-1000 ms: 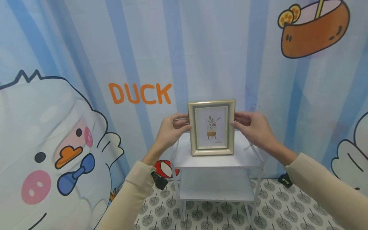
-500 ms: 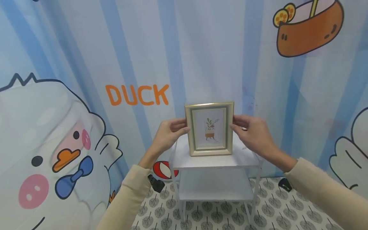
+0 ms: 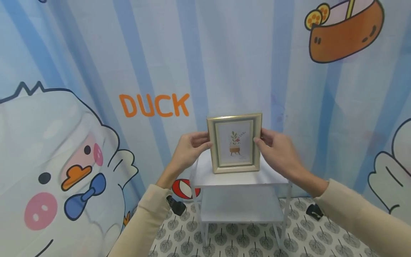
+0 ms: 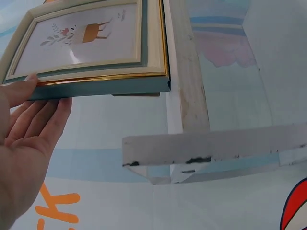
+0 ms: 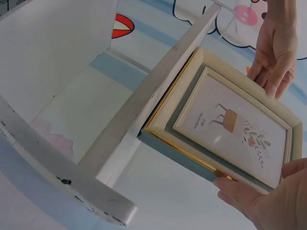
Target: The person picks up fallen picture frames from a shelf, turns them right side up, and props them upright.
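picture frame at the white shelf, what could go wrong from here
The picture frame could tip if the left grip and right grip let go, as it is hard to tell whether a stand braces its back. It might also slide off the front, since only a strip of the white shelf shows before it.

Both arms [image 3: 141, 221] [image 3: 363, 210] are outstretched, both hands [image 3: 190, 148] [image 3: 278, 151] pinching.

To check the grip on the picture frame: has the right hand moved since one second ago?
Yes: in the head view, against the orange DUCK lettering, the right hand moved slightly down and left.
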Demonstrator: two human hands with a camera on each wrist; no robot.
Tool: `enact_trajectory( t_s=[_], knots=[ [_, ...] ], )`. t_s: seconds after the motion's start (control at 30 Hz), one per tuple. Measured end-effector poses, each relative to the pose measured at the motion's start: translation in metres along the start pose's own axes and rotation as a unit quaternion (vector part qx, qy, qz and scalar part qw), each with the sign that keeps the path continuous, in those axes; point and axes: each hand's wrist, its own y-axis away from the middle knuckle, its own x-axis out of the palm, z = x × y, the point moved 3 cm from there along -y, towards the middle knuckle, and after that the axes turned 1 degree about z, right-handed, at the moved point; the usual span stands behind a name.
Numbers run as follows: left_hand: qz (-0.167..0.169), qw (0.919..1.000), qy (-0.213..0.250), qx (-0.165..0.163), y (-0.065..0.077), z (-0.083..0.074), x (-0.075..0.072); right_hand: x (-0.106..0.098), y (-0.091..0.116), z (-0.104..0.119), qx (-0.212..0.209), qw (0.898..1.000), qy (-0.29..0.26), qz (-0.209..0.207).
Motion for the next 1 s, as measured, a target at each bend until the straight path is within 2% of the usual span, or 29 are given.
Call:
enact_trajectory(
  t_s=[0.3,0.4,0.5,0.57,0.73,0.9,1.0],
  knots=[
    [0.0,0.9995,0.026,-0.02,0.007,0.003,0.0,0.011,-0.022,-0.006,0.049,0.998,-0.026,-0.005],
    [0.004,0.9992,0.036,-0.015,0.005,0.001,0.002,0.009,-0.033,-0.009,0.063,0.993,-0.096,0.002],
    [0.011,0.9989,0.046,-0.003,0.003,-0.001,0.004,0.008,-0.043,-0.01,0.07,0.981,-0.182,0.016],
    [0.014,0.9987,0.049,-0.002,0.002,-0.003,0.006,0.008,-0.049,-0.01,0.073,0.973,-0.218,0.026],
    [0.009,0.9987,0.05,0.008,0.003,-0.007,0.015,0.01,-0.058,-0.011,0.067,0.97,-0.23,0.045],
    [-0.028,0.9978,0.055,0.022,0.009,-0.017,0.027,0.013,-0.071,-0.013,0.078,0.966,-0.238,0.07],
    [-0.048,0.9962,0.053,0.049,0.011,-0.025,0.035,0.013,-0.077,-0.013,0.084,0.963,-0.245,0.082]
  ],
)
